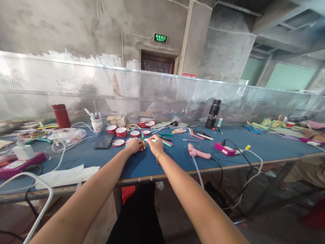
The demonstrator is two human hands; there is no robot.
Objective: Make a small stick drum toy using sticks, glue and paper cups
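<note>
Right hand (pixel 155 145) is pinching a marker (pixel 151 140); left hand (pixel 135 145) is resting curled on the worktop (pixel 177 161), bare blue stretching toward six o'clock.

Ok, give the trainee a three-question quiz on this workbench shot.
1. True or false: the right hand holds a green and white marker.
2. Which lies on the blue table just right of both hands? A) pink glue gun B) yellow hammer C) silver kettle
3. Fill in: the red flask stands at the far ____ of the table, the black flask further right.

Key
1. True. The marker's tip points toward the left hand, which rests on the table.
2. A, the pink glue gun, its cable trailing off the table edge.
3. Left.
</note>
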